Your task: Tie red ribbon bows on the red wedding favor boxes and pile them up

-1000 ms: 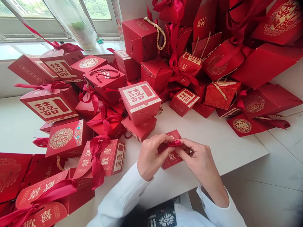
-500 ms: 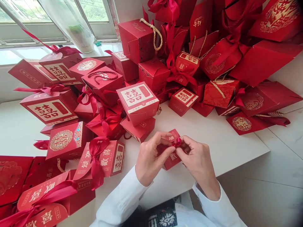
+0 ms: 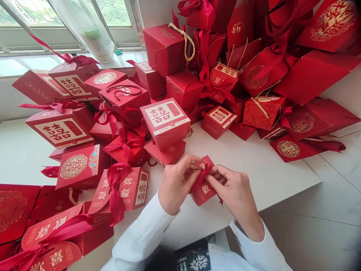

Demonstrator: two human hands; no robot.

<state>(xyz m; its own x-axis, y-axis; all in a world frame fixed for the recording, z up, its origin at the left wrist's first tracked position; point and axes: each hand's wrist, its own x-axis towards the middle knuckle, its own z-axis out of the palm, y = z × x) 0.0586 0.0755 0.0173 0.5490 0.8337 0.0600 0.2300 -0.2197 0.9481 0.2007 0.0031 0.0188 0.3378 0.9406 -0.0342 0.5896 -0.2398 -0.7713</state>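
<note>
A small red gift box [image 3: 205, 191] with pale printed characters rests on the white table, between my two hands. Across its top runs a dark red ribbon [image 3: 203, 174]. My left hand [image 3: 178, 184] pinches the ribbon between thumb and forefinger at the box's left side. From the right, my right hand [image 3: 229, 187] pinches the ribbon near the middle of the box top. A ribbon tail pokes out below the right fingers. The fingers partly cover the ribbon, so the exact shape of its knot is hidden.
Several red boxes crowd the table; two stacked ones [image 3: 166, 122] stand just beyond my left hand. A ribbon-tied box [image 3: 120, 190] lies to the left. Red gift bags [image 3: 316, 75] pile up at the back right. The white table [image 3: 282, 180] ends at a front edge near me.
My hands have drawn slightly apart, the left one moving left. The small ribbon loop between the fingertips now looks pulled flatter and longer across the box top.
</note>
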